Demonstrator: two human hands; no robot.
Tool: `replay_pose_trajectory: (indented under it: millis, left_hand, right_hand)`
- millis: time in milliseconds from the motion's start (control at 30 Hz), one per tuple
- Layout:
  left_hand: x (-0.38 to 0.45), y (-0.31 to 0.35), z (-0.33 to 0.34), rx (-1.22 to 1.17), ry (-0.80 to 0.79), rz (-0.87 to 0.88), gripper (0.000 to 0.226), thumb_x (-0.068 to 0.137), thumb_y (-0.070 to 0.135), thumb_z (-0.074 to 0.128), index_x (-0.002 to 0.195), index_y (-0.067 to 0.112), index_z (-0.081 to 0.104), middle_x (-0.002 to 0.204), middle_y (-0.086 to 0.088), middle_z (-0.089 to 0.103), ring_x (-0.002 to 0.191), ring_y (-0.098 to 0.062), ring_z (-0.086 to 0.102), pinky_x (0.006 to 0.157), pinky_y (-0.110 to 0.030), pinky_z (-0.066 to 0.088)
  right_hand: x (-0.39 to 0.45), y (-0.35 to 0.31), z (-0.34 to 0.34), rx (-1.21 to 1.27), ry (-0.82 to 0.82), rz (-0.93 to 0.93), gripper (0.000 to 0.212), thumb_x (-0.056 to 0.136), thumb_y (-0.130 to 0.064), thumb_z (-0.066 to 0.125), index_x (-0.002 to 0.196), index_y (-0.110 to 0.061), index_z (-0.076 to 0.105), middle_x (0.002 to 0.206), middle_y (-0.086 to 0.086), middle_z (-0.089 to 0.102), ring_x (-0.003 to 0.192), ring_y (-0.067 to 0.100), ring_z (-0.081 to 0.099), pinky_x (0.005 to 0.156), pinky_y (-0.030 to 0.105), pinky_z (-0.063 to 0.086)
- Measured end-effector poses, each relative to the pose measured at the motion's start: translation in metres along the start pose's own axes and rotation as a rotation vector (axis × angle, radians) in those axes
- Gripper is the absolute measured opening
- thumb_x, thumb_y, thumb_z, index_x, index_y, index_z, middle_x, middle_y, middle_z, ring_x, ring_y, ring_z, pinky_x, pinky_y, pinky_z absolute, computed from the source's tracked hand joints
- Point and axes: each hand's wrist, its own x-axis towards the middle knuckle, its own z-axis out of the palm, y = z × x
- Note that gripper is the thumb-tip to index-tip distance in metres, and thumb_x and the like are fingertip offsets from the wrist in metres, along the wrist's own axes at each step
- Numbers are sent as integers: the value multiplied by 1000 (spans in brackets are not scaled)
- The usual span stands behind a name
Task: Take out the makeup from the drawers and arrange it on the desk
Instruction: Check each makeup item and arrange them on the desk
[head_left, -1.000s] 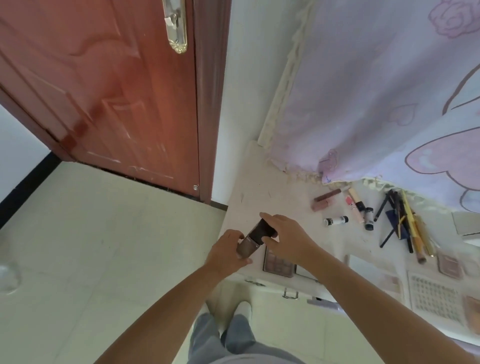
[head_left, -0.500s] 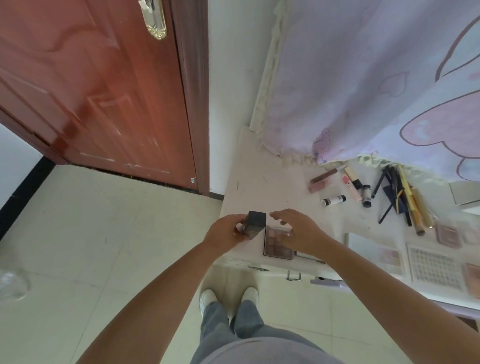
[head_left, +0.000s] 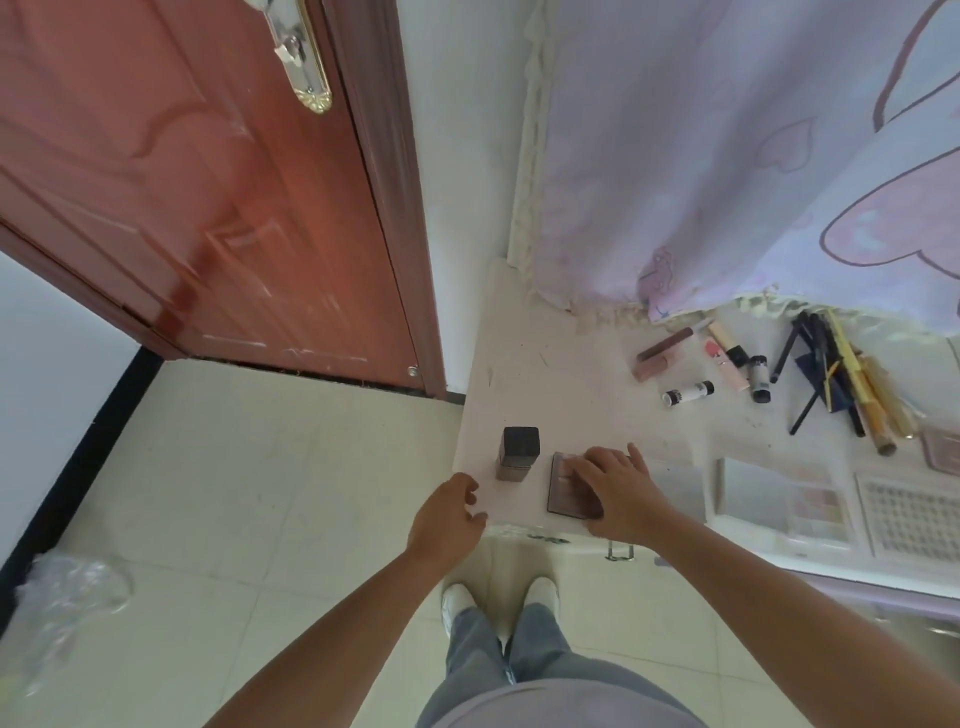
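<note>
1. The desk (head_left: 571, 374) is standing in the right half of the scene, its left near corner just above the person's feet; the door (head_left: 182, 208) is standing at the far left
2. A dark square bottle (head_left: 518, 453) is standing upright near the desk's left near corner, free of both hands
3. The left hand (head_left: 447, 519) is hovering at the desk's near edge, just near of the bottle, with its fingers loosely curled and holding nothing
4. The right hand (head_left: 618, 488) is resting on an eyeshadow palette (head_left: 563, 493) lying flat just right of the bottle; its fingers are lying spread and fairly straight over the palette's top
5. Further right along the near edge, larger palettes (head_left: 779, 499) are lying side by side
6. Toward the far right, tubes (head_left: 688, 392) and lip products (head_left: 667, 353) are lying in a loose group, with pencils and brushes (head_left: 841, 374) beside them
7. A curtain (head_left: 727, 156) is hanging over the desk's far side
</note>
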Motion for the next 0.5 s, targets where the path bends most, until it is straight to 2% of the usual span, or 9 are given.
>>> replay_pose_trajectory:
  millis: [33, 100, 133, 200, 267, 367, 467, 500]
  left_hand:
    - [-8, 0, 3, 32, -77, 16, 33, 87, 18, 56, 117, 11, 48, 113, -2, 58, 84, -13, 53, 75, -19, 40]
    - [-21, 7, 7, 63, -233, 67, 34, 87, 22, 56, 118, 12, 49, 114, -3, 59, 89, -15, 56, 77, -19, 41]
    - [-25, 14, 8, 57, -287, 94, 35, 87, 23, 56, 120, 13, 48, 115, -3, 58, 89, -14, 55, 79, -20, 42]
    - [-27, 36, 10, 12, -340, 143, 42, 87, 27, 57, 126, 15, 45, 117, -3, 57, 87, -9, 52, 81, -20, 43]
    - [-27, 65, 9, -94, -336, 168, 54, 85, 30, 60, 133, 17, 37, 113, 2, 55, 87, -6, 52, 77, -17, 45]
    - [-27, 110, 2, -434, -326, 172, 74, 81, 25, 66, 140, 18, 23, 106, 14, 48, 86, 0, 55, 70, -17, 54]
    - [-25, 141, -13, -591, -252, 256, 88, 76, 22, 71, 144, 21, 15, 120, 17, 41, 98, 9, 52, 90, -36, 52]
    - [-23, 148, -19, -580, -247, 300, 87, 75, 21, 72, 143, 22, 17, 122, 18, 40, 101, 12, 49, 94, -35, 49]
  right_hand:
    - [-2, 2, -3, 73, 35, 6, 70, 70, -30, 64, 133, -21, 34, 133, 3, 38, 126, 21, 34, 111, 38, 11]
    - [-9, 5, -15, 294, 112, 33, 64, 65, -24, 70, 122, -13, 43, 124, 5, 46, 118, 23, 41, 98, 24, 25]
    - [-14, 7, -24, 396, 133, 43, 63, 64, -21, 74, 119, -10, 46, 120, 6, 48, 113, 22, 43, 90, 21, 28]
    - [-28, 13, -44, 531, 143, 49, 61, 62, -18, 78, 115, -9, 49, 114, 4, 49, 107, 21, 45, 86, 21, 32]
    - [-46, 20, -65, 649, 133, 49, 57, 63, -16, 79, 112, -16, 52, 112, -3, 50, 105, 16, 48, 91, 23, 38]
    - [-72, 31, -99, 793, 112, 13, 54, 64, -12, 78, 107, -31, 51, 107, -18, 50, 107, 8, 49, 93, 20, 39]
    - [-96, 37, -127, 881, 147, -40, 53, 65, -9, 78, 100, -39, 52, 111, -13, 56, 110, 8, 52, 95, 23, 42]
    - [-102, 37, -133, 891, 164, -52, 52, 66, -8, 78, 99, -39, 53, 112, -9, 57, 110, 9, 53, 95, 23, 43]
